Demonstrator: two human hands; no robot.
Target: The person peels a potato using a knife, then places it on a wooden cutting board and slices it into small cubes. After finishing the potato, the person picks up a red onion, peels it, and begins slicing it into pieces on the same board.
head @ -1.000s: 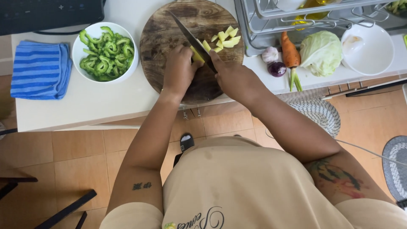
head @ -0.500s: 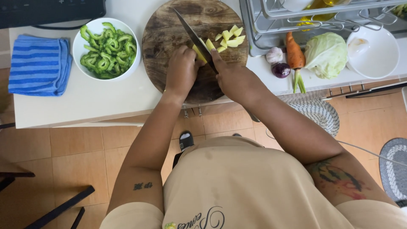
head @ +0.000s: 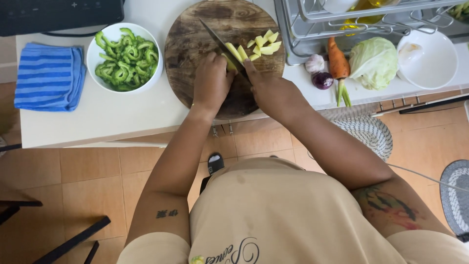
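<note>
Already I see yellow cut pieces [head: 261,45] piled on the round wooden cutting board [head: 195,49]; beside them, the left hand [head: 211,80] closes its grip on the uncut yellow piece [head: 229,62], the right hand [head: 273,93] closes on the dark-bladed knife [head: 217,39].

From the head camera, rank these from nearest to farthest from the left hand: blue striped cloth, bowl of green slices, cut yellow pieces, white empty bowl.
1. Cut yellow pieces: on the wooden board, just up and right of the left hand.
2. Bowl of green slices: on the counter to its left.
3. Blue striped cloth: far left edge of the counter.
4. White empty bowl: far right.
</note>
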